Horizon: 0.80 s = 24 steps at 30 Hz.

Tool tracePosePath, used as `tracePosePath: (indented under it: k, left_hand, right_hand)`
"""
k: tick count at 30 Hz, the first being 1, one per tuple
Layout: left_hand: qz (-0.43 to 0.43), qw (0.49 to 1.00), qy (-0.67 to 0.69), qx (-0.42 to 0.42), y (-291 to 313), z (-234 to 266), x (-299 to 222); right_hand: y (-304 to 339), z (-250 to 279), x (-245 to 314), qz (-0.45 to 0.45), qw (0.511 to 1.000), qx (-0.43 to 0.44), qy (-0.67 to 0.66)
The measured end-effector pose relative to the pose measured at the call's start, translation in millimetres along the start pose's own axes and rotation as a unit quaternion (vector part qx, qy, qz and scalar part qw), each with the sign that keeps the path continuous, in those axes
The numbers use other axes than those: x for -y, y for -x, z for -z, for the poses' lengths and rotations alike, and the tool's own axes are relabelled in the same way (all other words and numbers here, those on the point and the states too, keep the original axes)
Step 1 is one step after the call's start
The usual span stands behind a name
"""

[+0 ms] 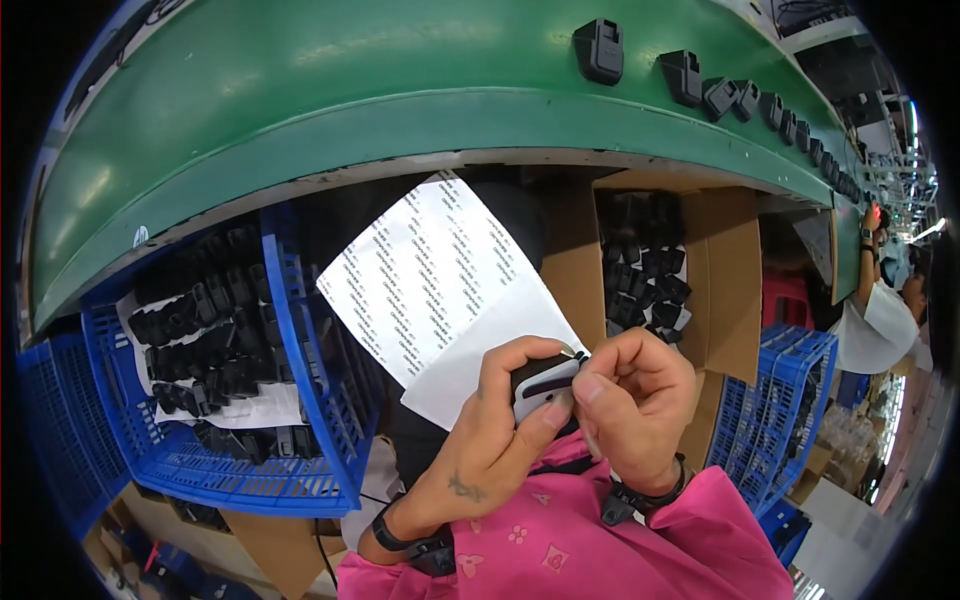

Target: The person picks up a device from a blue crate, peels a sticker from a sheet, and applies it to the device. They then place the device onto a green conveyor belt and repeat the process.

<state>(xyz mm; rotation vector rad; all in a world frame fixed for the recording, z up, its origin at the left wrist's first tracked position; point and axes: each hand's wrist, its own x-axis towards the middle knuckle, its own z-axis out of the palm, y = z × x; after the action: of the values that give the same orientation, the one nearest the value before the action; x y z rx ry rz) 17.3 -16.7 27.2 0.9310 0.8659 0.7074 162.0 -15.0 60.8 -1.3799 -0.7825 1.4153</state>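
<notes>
My left hand (497,427) is closed around a small rounded device (542,390) with a light grey face, a dark slot in it and a black side. The thumb presses on its grey face. At the device's upper right end, my right hand (640,402) is closed in a pinch, fingertips touching or very near it. Whatever lies between those fingertips is hidden. A white sheet (415,275) printed with rows of small dark text lies beneath and beyond my hands, over my lap, its near part plain.
A green workbench (300,75) spans the far side, with a row of black cradle-like units (600,52) on its right. Left stands a blue crate (345,440) of black parts; right, a cardboard box (728,270) of similar parts and another blue crate (765,400). A co-worker (875,325) sits far right.
</notes>
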Motion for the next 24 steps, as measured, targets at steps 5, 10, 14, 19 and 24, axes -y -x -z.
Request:
tracePosePath:
  k: [5,10,14,19,24]
  left_hand:
    - [0.006,1.0,0.013,-0.001,0.9,-1.2,2.1]
    - [0.006,1.0,0.018,-0.008,0.3,-2.4,6.1]
    - [0.015,0.999,0.035,-0.012,3.3,-2.3,7.1]
    - [0.013,1.0,0.026,-0.012,2.9,-2.9,6.0]
    - [-0.004,1.0,0.006,-0.024,3.1,-3.8,9.1]
  right_hand:
    - [1.3,5.6,-2.9,0.002,1.0,0.019,-0.013]
    - [2.7,6.3,-4.2,0.013,0.999,0.026,-0.017]
    - [4.7,5.5,-5.9,0.036,0.999,0.035,-0.019]
    - [4.3,6.4,-7.3,0.053,0.998,0.037,-0.007]
    - [2.1,1.2,-7.9,0.045,0.999,0.024,0.009]
